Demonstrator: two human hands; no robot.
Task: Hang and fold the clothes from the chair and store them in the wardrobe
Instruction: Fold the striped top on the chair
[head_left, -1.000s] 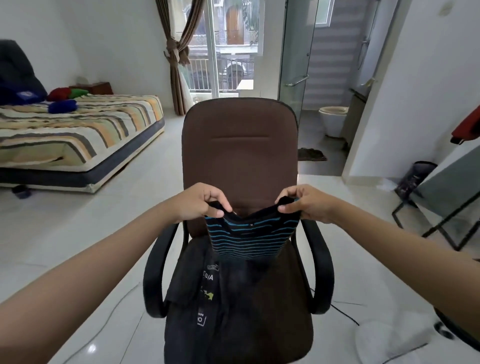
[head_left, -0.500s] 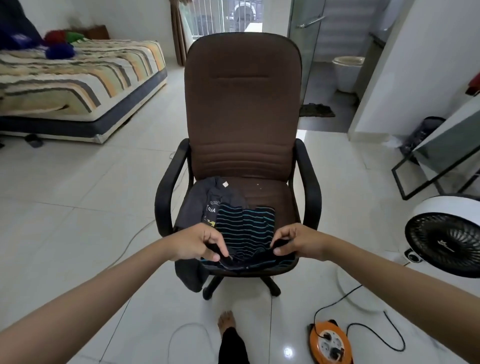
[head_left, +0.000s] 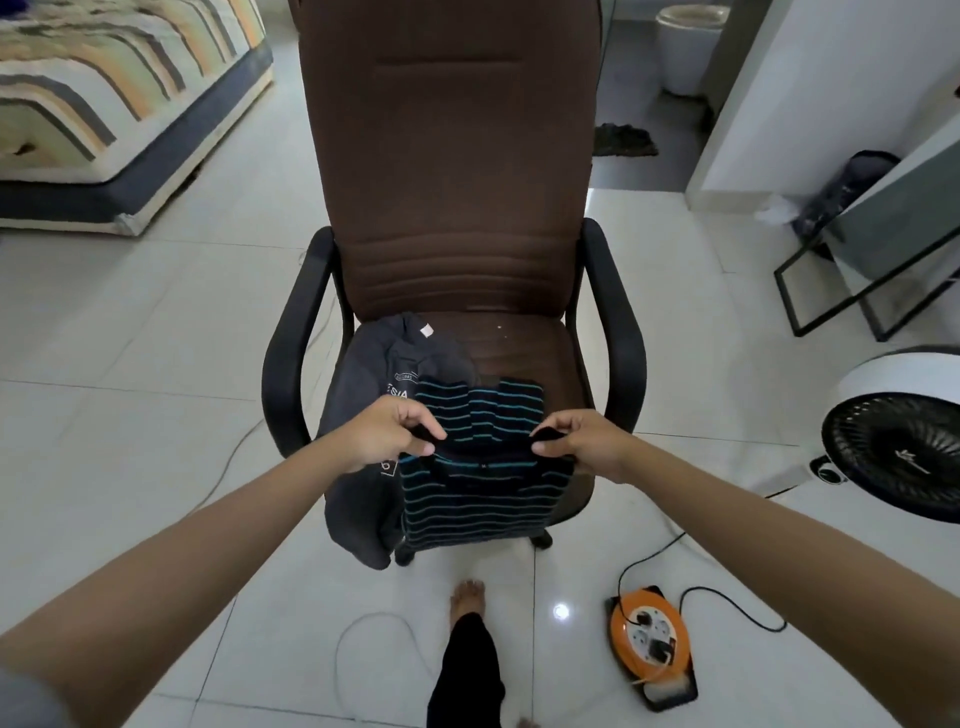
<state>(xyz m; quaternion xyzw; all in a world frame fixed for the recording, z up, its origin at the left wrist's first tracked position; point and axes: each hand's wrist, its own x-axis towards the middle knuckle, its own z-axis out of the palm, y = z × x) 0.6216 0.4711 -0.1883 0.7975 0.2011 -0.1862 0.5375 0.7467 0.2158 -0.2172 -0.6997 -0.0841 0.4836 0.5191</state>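
Note:
A brown office chair (head_left: 447, 197) with black armrests stands in front of me. Over the front of its seat I hold a dark shirt with thin blue stripes (head_left: 478, 499). My left hand (head_left: 387, 434) pinches its left shoulder and my right hand (head_left: 582, 441) pinches its right shoulder. The shirt's lower part hangs over the seat's front edge, and a folded part lies on the seat behind my hands. A dark grey printed shirt (head_left: 374, 374) lies on the left of the seat and droops over its edge.
An orange cable reel (head_left: 652, 636) with a black cord lies on the floor at the right. A white fan (head_left: 898, 441) stands farther right, a striped bed (head_left: 104, 93) at the back left. A white cable loops near my bare foot (head_left: 467, 597).
The view has tilted down toward the seat and floor. My hands brought the striped shirt down from in front of the backrest to the seat's front edge, where its lower part now hangs.

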